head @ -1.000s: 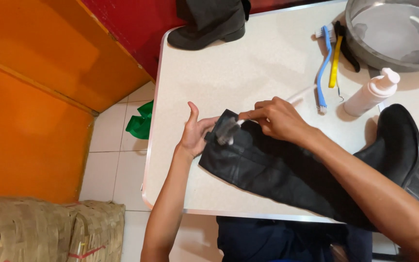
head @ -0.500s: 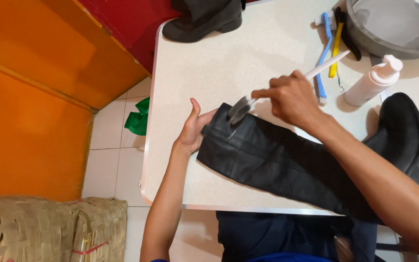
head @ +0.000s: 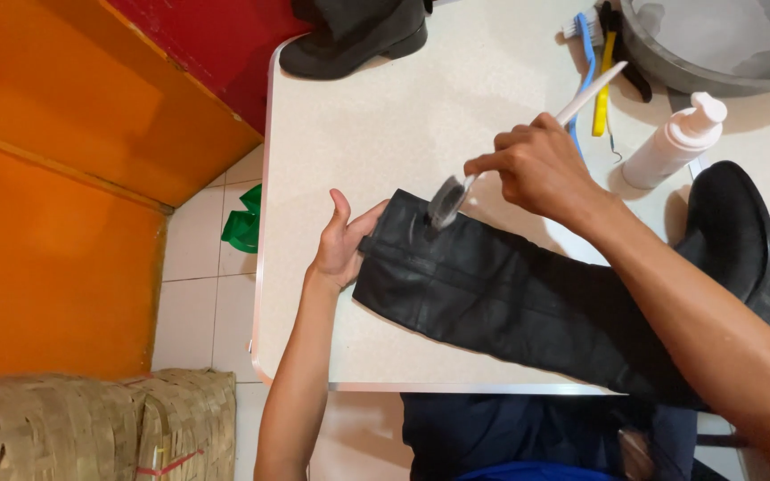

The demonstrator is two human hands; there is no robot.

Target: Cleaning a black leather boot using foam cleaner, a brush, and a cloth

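A long black boot [head: 528, 303] is laid flat across the white table [head: 421, 116], its shaft opening near the middle of the frame. The opening's edge is pressed down by the left hand [head: 342, 242], fingers spread. A white-handled brush [head: 492, 165] is pinched in the closed right hand [head: 536, 169], bristles against the leather. The shaft is judged soft, floppy and fairly light, best steadied at its rim.

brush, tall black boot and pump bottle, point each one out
brush [head: 446, 201], head view, on its bristle head
tall black boot [head: 510, 298], head view, mid shaft
pump bottle [head: 670, 147], head view, white body
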